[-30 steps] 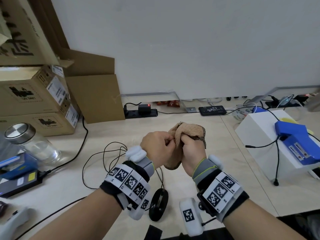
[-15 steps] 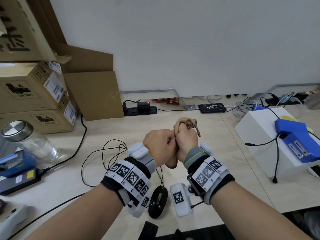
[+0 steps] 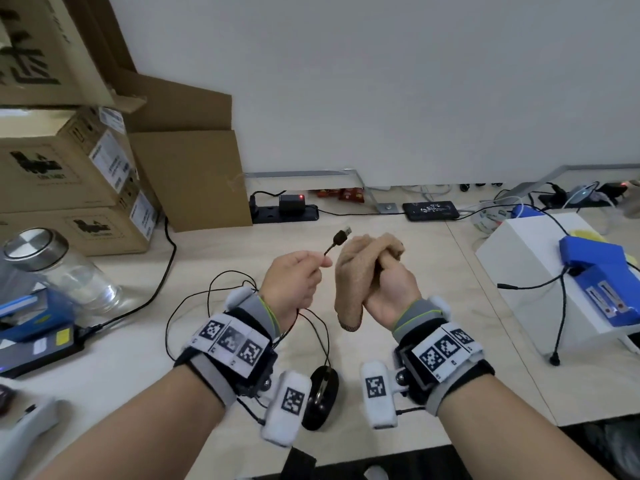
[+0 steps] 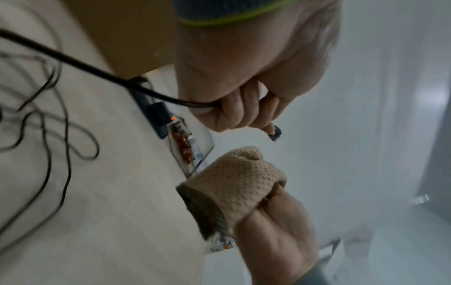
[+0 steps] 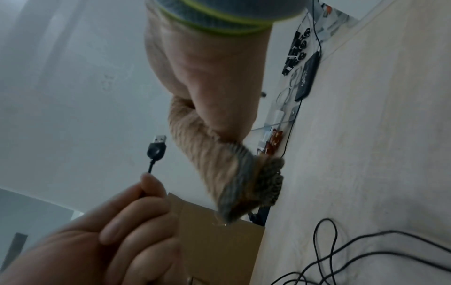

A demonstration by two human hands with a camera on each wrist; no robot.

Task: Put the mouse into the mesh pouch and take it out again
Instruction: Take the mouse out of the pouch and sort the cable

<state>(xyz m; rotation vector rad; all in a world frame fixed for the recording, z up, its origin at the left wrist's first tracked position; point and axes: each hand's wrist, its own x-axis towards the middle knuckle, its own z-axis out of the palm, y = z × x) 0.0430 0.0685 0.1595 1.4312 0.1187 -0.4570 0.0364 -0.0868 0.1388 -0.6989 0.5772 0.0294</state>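
The black mouse (image 3: 320, 400) lies on the desk between my wrists, partly hidden by the wrist cameras. Its thin cable (image 3: 214, 299) loops over the desk and runs up through my left hand (image 3: 298, 282), which pinches it just below the USB plug (image 3: 342, 235); the plug (image 5: 157, 147) sticks up past the fingertips. My right hand (image 3: 388, 282) grips the bunched tan mesh pouch (image 3: 351, 271) above the desk. The pouch (image 4: 234, 185) shows a darker hem at its lower end. The two hands are a little apart.
Cardboard boxes (image 3: 69, 174) are stacked at the back left, with a glass jar (image 3: 59, 271) in front of them. A black power strip (image 3: 284, 211) lies along the wall. A white box with a blue device (image 3: 595, 271) stands on the right.
The hands, pressed together on the pouch before, have separated. My left hand moved left and now holds the mouse cable with its USB plug free of the pouch.
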